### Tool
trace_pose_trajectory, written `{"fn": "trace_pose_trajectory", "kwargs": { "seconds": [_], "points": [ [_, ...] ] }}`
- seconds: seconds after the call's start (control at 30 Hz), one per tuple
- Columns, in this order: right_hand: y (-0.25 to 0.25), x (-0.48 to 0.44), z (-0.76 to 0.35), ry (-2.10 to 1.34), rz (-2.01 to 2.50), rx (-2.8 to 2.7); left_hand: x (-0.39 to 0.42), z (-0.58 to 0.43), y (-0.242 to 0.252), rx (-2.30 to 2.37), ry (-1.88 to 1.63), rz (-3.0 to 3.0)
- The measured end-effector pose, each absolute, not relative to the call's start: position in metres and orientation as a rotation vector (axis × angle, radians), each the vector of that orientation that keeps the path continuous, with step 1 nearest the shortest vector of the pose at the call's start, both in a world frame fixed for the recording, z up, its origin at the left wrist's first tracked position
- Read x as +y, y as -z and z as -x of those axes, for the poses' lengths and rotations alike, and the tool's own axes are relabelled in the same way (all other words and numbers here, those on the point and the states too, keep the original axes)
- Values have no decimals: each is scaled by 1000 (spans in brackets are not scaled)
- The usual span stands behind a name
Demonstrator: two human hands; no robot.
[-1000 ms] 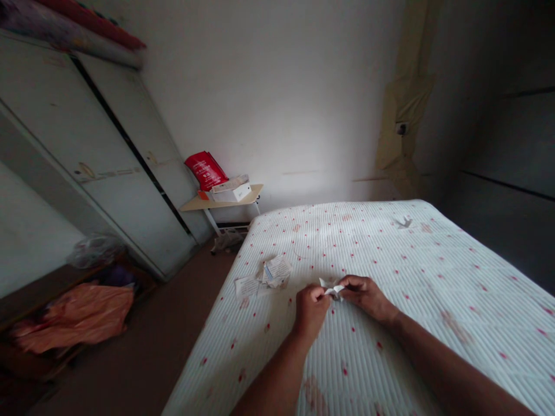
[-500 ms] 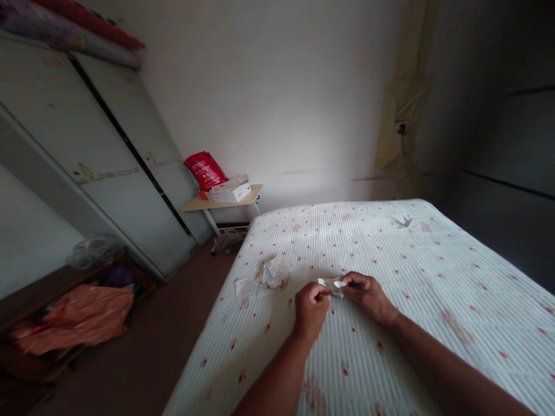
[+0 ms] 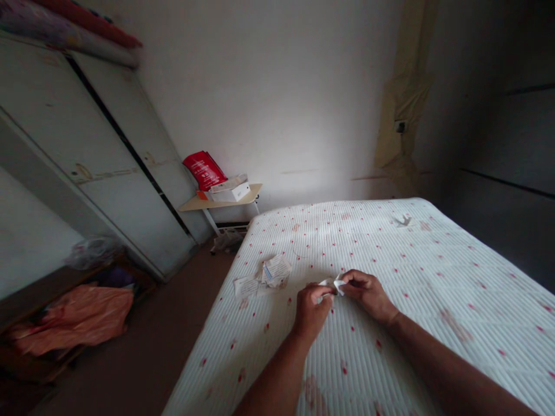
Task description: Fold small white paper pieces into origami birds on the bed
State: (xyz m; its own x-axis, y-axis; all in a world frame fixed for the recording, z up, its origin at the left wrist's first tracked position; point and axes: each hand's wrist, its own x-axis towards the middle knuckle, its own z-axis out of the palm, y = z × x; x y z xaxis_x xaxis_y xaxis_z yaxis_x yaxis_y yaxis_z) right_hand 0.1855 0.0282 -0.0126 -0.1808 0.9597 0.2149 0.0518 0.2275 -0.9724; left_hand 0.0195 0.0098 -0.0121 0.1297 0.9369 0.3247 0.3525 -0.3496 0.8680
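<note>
A small piece of folded white paper (image 3: pixel 339 285) is held between my two hands, just over the bed. My left hand (image 3: pixel 313 306) pinches its left side between thumb and fingers. On the other side, my right hand (image 3: pixel 366 293) grips the paper's right edge with its fingertips. The fingers cover part of the paper, so its full shape is hidden. To the left of my hands lies a loose pile of printed paper sheets (image 3: pixel 276 270). Farther off, near the bed's far right, sits a small folded white paper shape (image 3: pixel 404 220).
The bed (image 3: pixel 368 370) has a white ribbed cover with red dots. Beyond its far left corner, a small table (image 3: pixel 191 204) carries a red bag (image 3: pixel 204 170) and a white box (image 3: pixel 234 192). A wardrobe (image 3: pixel 108 167) and an orange cloth (image 3: pixel 78 318) are on the left.
The paper's shape between my fingers has changed, with its white flap now standing more upright. My left hand has shifted slightly to the right, closer to my right hand.
</note>
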Motion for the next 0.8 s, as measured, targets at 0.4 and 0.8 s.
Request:
{"fn": "trace_pose_trajectory", "kwargs": {
  "seconds": [0.4,0.8],
  "points": [
    [9,26,-183,-1159,1015,-1587,11,-21,17,1370,-1209,-1618],
    [14,32,-187,-1171,1044,-1474,17,-19,22,1272,-1273,-1472]
  ]
}}
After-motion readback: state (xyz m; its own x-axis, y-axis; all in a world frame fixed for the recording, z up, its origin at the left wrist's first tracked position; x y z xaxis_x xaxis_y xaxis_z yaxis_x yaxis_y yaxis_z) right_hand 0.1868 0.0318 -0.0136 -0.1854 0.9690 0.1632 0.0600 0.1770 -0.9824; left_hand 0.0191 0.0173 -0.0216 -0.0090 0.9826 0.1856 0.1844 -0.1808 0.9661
